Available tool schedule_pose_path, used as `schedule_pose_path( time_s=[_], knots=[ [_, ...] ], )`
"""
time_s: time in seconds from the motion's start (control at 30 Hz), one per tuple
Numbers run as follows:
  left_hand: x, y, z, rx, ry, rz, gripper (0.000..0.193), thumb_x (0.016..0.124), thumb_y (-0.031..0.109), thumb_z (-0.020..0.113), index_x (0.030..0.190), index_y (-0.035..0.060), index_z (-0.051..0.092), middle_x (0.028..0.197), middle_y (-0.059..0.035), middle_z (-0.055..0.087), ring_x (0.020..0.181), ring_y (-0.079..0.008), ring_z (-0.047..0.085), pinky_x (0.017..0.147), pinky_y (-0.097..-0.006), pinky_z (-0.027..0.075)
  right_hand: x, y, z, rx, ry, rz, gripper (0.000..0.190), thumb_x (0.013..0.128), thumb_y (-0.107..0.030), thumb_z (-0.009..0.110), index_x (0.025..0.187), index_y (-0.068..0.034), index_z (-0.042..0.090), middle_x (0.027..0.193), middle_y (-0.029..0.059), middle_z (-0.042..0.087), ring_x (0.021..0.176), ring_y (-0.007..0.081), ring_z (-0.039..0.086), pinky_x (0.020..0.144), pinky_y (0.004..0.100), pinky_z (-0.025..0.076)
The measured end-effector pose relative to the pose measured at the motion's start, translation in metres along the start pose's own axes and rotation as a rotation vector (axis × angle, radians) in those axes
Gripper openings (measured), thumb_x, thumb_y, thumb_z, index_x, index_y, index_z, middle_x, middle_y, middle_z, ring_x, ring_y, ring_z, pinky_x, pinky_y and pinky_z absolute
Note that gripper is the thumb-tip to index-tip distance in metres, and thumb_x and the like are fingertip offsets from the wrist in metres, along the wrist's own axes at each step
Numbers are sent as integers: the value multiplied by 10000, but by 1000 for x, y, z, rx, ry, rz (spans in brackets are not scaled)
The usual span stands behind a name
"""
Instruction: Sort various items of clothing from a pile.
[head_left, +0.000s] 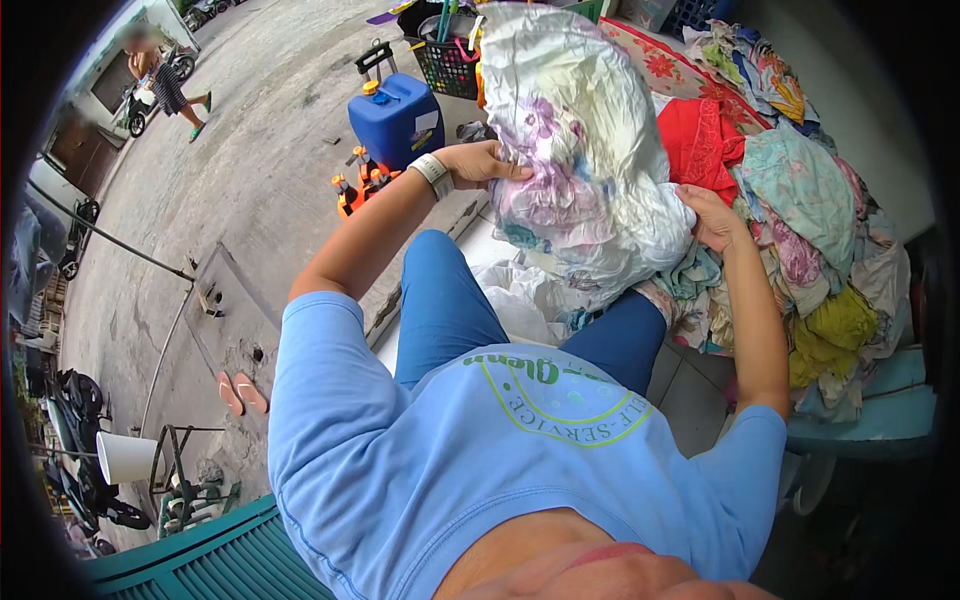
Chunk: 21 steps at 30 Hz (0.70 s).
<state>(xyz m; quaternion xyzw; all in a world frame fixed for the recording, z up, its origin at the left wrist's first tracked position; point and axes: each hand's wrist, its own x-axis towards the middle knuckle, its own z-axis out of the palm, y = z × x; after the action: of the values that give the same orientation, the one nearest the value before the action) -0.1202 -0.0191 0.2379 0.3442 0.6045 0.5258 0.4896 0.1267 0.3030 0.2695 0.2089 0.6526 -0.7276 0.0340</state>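
Note:
A large crumpled white cloth (585, 142) with purple flower prints is stretched between my two hands, above my knees. My left hand (484, 163) pinches its left side, thumb on top. Its lower right edge, bunched up, is gripped by my right hand (711, 216). Under the cloth, between my legs, lies white plastic-looking material (517, 296), partly hidden. Just beyond my right hand a heap of mixed fabrics begins, with a red cloth (697, 142), a pale green flowered cloth (801, 199) and a yellow-green cloth (832, 334).
A blue jerrycan (396, 120) stands on the pavement beside orange-and-black objects (360, 180). Behind it is a black basket (442, 64). Pink flip-flops (241, 394), a white bucket (129, 457) and a parked motorcycle (86, 442) are at left. A person (169, 82) walks farther off.

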Motion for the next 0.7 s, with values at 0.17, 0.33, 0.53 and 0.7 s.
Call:
schedule_pose_path(
  time_s=[0.17,0.33,0.53,0.7],
  knots=[
    [6,10,-49,-417,317,131,307,864,262,558,1051,19,548,982,-69,613,855,-164,605,773,-333,507,-7,-11,-79,498,257,-115,398,922,-323,413,1122,10,503,1124,155,560,1028,277,542,899,408,422],
    [5,43,-87,-198,556,269,431,802,363,629,1014,-8,572,931,-100,621,778,-172,614,675,-319,513,-22,-49,-82,427,599,-147,499,940,-380,311,1192,27,448,1193,159,517,1081,306,500,930,421,391],
    [-2,68,-95,-56,656,304,451,803,397,615,1058,29,561,947,-81,615,811,-168,603,712,-334,505,-16,-77,-91,426,601,-172,471,944,-352,317,1167,33,471,1182,162,524,1078,309,502,930,417,390],
    [-2,81,-102,-204,515,256,358,862,333,546,1068,40,550,1012,-90,608,868,-162,602,774,-337,498,-16,-113,-93,476,527,-351,499,926,-371,366,1210,36,409,1229,162,478,1130,293,459,963,412,357]
  ],
)
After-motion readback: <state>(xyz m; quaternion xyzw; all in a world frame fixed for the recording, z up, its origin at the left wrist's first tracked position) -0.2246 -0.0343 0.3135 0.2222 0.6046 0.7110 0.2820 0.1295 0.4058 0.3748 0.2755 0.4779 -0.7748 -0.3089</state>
